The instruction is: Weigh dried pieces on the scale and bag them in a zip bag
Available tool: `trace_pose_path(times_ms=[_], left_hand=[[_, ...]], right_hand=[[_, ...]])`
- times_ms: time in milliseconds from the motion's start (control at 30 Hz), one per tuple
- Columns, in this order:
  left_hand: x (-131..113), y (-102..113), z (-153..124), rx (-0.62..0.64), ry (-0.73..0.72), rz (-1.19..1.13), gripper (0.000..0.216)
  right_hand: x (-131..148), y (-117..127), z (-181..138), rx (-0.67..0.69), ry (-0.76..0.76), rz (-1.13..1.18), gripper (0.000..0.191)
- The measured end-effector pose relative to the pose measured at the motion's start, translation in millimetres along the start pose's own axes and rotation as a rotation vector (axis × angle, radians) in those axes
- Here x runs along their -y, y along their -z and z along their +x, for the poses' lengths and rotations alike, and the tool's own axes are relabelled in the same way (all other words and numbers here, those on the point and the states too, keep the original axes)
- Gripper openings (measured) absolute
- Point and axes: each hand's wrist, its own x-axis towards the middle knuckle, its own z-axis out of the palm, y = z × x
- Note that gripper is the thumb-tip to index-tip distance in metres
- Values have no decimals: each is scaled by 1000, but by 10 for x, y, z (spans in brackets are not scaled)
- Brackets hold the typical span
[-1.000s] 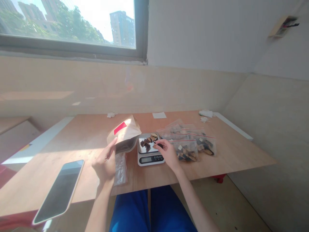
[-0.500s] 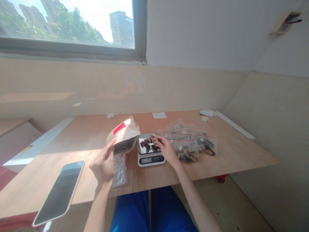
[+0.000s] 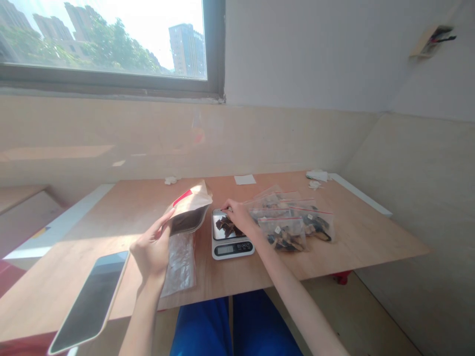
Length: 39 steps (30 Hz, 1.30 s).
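Note:
My left hand [image 3: 154,247] grips a brown paper pouch [image 3: 193,198] with a red label. Its dark mouth faces down and to the right, left of a white digital kitchen scale [image 3: 233,248]. Dark, curled dried pieces [image 3: 225,227] lie on the scale's metal plate. Over the plate, my right hand [image 3: 239,216] has its thumb and fingertips pinched together; what is between them is too small to make out. Clear zip bags [image 3: 180,269] lie flat beneath the pouch.
Several filled zip bags [image 3: 285,236] of dried pieces, with red seals, are heaped right of the scale. A phone [image 3: 91,301] lies at the left front edge. White paper [image 3: 245,179] and scraps [image 3: 170,180] sit along the back.
My right hand has moved left and away across the plate, from the pieces to its far side. The pouch has tilted, with its mouth more visible, and my left hand has shifted slightly left.

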Motion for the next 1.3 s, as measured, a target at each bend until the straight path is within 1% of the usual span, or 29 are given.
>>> trace_pose_path(times_ms=[67,100,200,267,333,467,533,633,733,867,967,1067,1133,1167,1233,1300], left_hand=[[-11,8,8,26,4,-4,24],[-16,9,10,36,6,-7,24],[-25,11,7,43,15,-6,25],[-27,16,4,51,25,-7,26],[-19,23,4,52,28,-13,25],[15,22,-4,40,14,-13,25],[26,9,-13,38,12,-8,25],[29,-16,-27,0,15,-10,25],[31,-24,-33,-39,14,-13,24],[51,-10,-32,-44,31,-14,24],[61,1,-36,-40,32,-17,24],[57,8,-55,-26,25,-22,24],[52,10,-78,-4,19,-34,25],[51,11,-93,9,13,-44,26],[57,13,-127,38,-14,-58,27],[70,17,-164,50,-67,-46,27]], right_hand=[[39,-62,89,37,43,-174,11],[54,-92,120,46,56,-225,11],[78,-151,147,73,74,-286,12],[77,-141,98,88,84,-289,14],[69,-86,-12,65,95,-232,16],[57,76,-392,-117,61,-44,23],[56,126,-614,-171,39,-26,23],[50,124,-891,-172,0,-89,24],[29,65,-1038,-159,-22,-192,24],[-6,8,-1053,-128,-26,-315,26],[22,18,-1008,-110,-25,-351,28],[187,77,-977,-189,-12,-258,28],[384,127,-963,-235,43,-98,28],[498,144,-951,-227,92,-3,28],[725,142,-908,-135,231,162,32],[911,72,-822,-15,334,200,37]])
